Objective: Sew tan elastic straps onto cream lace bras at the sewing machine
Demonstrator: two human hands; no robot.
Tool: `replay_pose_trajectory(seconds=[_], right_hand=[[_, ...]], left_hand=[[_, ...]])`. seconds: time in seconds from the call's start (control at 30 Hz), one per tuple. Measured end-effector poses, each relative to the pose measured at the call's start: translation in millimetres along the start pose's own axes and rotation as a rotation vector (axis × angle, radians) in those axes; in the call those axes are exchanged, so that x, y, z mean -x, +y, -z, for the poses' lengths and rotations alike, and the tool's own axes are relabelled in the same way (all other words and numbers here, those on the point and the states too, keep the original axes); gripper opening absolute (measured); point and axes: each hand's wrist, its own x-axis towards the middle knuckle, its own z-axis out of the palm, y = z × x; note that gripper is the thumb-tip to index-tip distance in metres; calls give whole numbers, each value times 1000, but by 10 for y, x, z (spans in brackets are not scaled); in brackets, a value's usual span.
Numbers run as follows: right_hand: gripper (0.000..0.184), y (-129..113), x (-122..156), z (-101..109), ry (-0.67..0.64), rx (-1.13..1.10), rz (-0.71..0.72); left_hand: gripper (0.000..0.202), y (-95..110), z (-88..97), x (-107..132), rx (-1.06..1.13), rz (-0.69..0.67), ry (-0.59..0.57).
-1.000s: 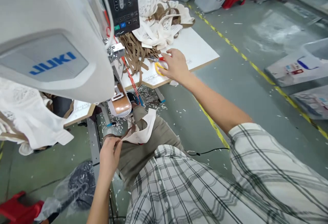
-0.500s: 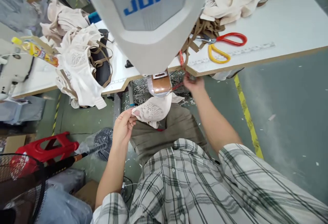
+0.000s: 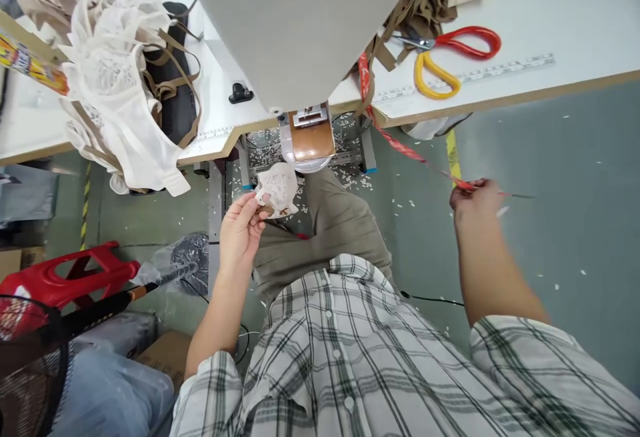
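Note:
My left hand (image 3: 243,227) pinches the edge of a white lace bra piece (image 3: 279,187) between thumb and fingers. The piece hangs above my lap, just in front of the sewing machine's small bed (image 3: 313,140) and apart from it. Far out to the right, over the floor, my right hand (image 3: 475,207) is closed on a red strip (image 3: 400,145). The strip stretches from the table edge to the fingers. A thin dark end sticks out beyond that hand; its kind is unclear.
White bras (image 3: 135,130) with brown straps lie on the left tabletop. Red-and-yellow-handled scissors (image 3: 435,77) rest by a ruler strip (image 3: 510,71), near brown straps (image 3: 425,17). The machine head (image 3: 305,30) hangs over the middle. A red stool (image 3: 65,273) stands lower left.
My right hand has swung from the table edge far to the right, drawing the red strip out taut. My left hand has brought the bra piece away from the machine bed.

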Motion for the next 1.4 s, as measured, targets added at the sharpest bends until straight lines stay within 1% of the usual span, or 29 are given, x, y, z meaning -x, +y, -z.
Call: replay_pose_trajectory(seconds=[0.07, 0.1, 0.13, 0.17, 0.23, 0.27, 0.3, 0.33, 0.37, 0.4, 0.43, 0.5, 0.57, 0.67, 0.77, 1.07, 1.27, 1.4], right_hand=[[48, -70, 212, -71, 105, -4, -69], [48, -137, 342, -128, 126, -7, -105], [47, -233, 482, -200, 113, -14, -142], [46, -360, 625, -286, 60, -14, -174], [41, -702, 900, -494, -153, -2, -206], [39, -903, 1024, -611, -313, 62, -168], [35, -1108, 1137, -732, -456, 116, -91], [31, -1307, 1236, -851, -554, 127, -24], [26, -1488, 1323, -965, -653, 100, 5], [21, -1643, 1396, -1071, -738, 52, 3], [17, -1766, 1456, -1165, -791, 16, -3], [15, -1918, 1540, -1314, -831, 1, -1], [19, -1973, 1580, -1407, -804, 55, 30], [22, -1977, 1586, -1459, -773, 107, 47], [19, -1978, 1571, -1450, -780, 111, 42], [22, -1990, 1555, -1426, -799, 131, 21], [18, -1955, 1517, -1436, -785, 184, 54], [18, -1940, 1513, -1431, -788, 176, 53]], left_hand=[[37, -61, -47, 13, -12, -28, -11], [35, -88, -68, 21, -24, -43, -11], [34, -113, -89, 30, -37, -58, -11], [34, -137, -111, 40, -53, -73, -12], [33, -180, -158, 65, -93, -109, -22], [32, -200, -183, 80, -118, -132, -27], [30, -220, -210, 98, -146, -158, -33], [28, -239, -236, 116, -173, -187, -36], [27, -257, -261, 136, -199, -216, -38], [25, -274, -284, 156, -223, -242, -39], [23, -290, -304, 175, -244, -264, -42], [21, -314, -336, 210, -275, -298, -48], [20, -328, -356, 240, -308, -328, -45], [20, -331, -371, 268, -370, -368, -29], [20, -329, -375, 269, -388, -384, -30], [20, -346, -381, 243, -388, -405, -28], [18, -378, -390, 260, -434, -434, -4], [18, -426, -368, 211, -421, -401, -8]])
